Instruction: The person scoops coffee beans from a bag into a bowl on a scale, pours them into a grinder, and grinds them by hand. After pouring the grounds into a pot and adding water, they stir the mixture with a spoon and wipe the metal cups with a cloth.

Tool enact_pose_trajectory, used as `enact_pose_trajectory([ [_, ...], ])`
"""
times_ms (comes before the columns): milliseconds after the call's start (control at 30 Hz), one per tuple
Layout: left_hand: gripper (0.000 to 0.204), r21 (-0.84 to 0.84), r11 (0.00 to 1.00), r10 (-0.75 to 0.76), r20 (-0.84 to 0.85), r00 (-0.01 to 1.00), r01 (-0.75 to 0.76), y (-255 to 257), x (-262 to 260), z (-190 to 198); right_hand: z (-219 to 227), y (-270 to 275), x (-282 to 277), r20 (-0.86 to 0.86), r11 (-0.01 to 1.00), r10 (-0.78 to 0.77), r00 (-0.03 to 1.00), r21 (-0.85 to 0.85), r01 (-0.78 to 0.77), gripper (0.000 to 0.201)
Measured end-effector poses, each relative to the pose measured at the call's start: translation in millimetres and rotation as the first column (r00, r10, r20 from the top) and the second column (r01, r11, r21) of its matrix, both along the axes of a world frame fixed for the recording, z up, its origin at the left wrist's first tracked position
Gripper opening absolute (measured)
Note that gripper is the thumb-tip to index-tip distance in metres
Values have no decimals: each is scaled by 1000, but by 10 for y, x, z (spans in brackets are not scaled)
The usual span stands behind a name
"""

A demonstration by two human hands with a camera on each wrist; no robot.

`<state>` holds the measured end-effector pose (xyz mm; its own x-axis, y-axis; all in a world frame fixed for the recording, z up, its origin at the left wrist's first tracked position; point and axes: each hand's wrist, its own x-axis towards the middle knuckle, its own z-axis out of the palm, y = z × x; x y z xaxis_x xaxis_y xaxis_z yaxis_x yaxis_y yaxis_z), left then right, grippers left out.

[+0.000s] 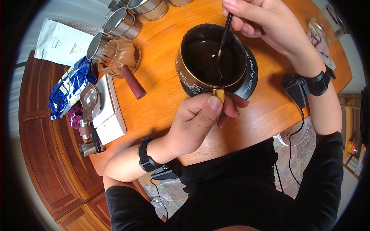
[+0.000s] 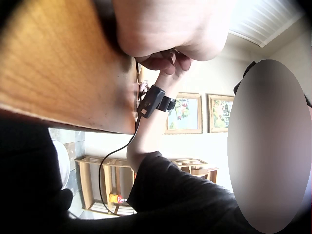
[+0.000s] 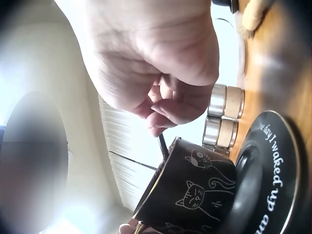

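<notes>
A black cup (image 1: 189,73) with cat drawings and a gold rim holds dark liquid. Its gold handle (image 1: 219,94) is gripped by the left hand (image 1: 198,123), thumb on top. The right hand (image 1: 262,19) pinches a thin black stick (image 1: 227,29), whose lower end is in the cup. Under the cup lies a black saucer (image 1: 252,77) with white lettering. In the right wrist view the cup (image 3: 195,190) is tilted above the saucer (image 3: 285,170), and the right hand (image 3: 156,63) is above its rim. The left wrist view shows the left hand (image 2: 170,24) but not the cup.
At the left stand a glass server (image 1: 119,57) with a red handle, several metal cups (image 1: 123,24), a white bag (image 1: 63,42), a blue foil bag (image 1: 69,90) and a white flat device (image 1: 110,115). A cloth (image 1: 322,46) lies at the right of the wooden table (image 1: 154,77).
</notes>
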<state>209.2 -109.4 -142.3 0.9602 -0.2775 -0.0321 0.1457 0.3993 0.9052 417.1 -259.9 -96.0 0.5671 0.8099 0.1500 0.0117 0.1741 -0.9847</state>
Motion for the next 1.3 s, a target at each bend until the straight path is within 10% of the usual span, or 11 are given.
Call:
enact_pose_trajectory([
  [667,39,-27,1000,0,-12,1000,0,-14,4,17,155,-118,31,86,941,-122,989,327,88,20],
  [1067,41,-9,1000,-9,-3,1000,9,-4,6,17,29,-49,27,568,915,-262,780,402,15,13],
  [1300,43,-1,1000,-13,-3,1000,13,-8,1,10,110,-94,-45,473,989,-139,870,103,101,15],
])
